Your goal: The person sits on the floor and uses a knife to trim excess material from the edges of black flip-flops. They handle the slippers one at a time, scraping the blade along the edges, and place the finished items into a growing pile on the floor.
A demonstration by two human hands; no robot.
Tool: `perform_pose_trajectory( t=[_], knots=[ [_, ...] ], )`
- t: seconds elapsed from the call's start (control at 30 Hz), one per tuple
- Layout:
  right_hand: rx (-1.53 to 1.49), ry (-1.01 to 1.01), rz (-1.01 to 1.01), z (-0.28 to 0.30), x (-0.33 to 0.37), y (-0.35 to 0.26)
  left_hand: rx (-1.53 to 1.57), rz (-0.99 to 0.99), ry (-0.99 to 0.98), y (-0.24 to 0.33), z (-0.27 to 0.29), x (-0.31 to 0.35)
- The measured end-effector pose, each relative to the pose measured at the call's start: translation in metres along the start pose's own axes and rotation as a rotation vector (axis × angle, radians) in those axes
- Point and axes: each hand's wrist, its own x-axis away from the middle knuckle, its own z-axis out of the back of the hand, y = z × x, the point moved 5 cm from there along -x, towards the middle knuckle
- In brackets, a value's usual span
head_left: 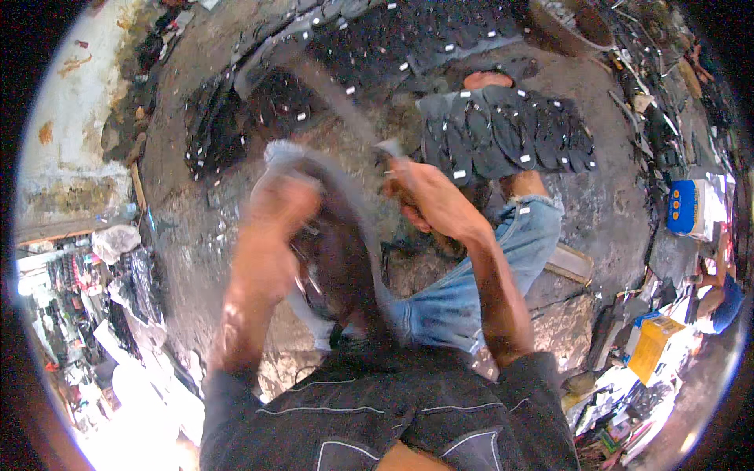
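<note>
In front of my body, my right hand (433, 200) is closed round the handle end of a long tool (338, 94). Its light ferrule-like collar (387, 147) shows above the fist. From there a blurred grey shaft or blade runs up and left to a bent, hook-like end; its exact kind is not clear. My left hand (287, 206) is smeared by motion over my left knee, so its fingers and anything in them cannot be made out. Beneath it, a dark cloth or apron (342, 243) covers that leg.
Dark flat pieces with white tags (503, 129) lie in a row over my right lower leg. More such pieces (393, 39) spread along the far floor. A shallow round pan (573, 23) stands far right. Blue (686, 208) and yellow (656, 349) boxes are at right, near another person (719, 302).
</note>
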Motion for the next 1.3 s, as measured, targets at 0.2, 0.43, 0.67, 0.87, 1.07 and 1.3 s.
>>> perform_pose_trajectory(
  t=[0.2, 0.43, 0.67, 0.87, 1.07, 1.3],
  knots=[
    [-0.200, 0.596, 0.099, 0.045, 0.099, 0.028, 0.177, -0.161, 0.212, -0.012, -0.023, -0.008],
    [0.152, 0.478, -0.045, -0.052, 0.219, 0.062, 0.629, 0.048, -0.007, -0.083, -0.062, 0.006],
    [0.391, 0.485, -0.190, -0.038, 0.222, 0.069, 0.447, 0.142, 0.014, -0.100, -0.061, 0.023],
    [0.437, 0.321, -0.003, -0.007, 0.147, 0.019, 0.317, 0.156, -0.042, -0.125, -0.035, 0.042],
    [0.158, 0.272, 0.062, -0.043, 0.094, -0.019, 0.164, 0.129, 0.127, -0.113, -0.012, 0.058],
    [0.102, 0.184, -0.135, -0.069, 0.156, 0.033, 0.323, -0.036, 0.198, -0.118, 0.002, 0.065]
  ],
)
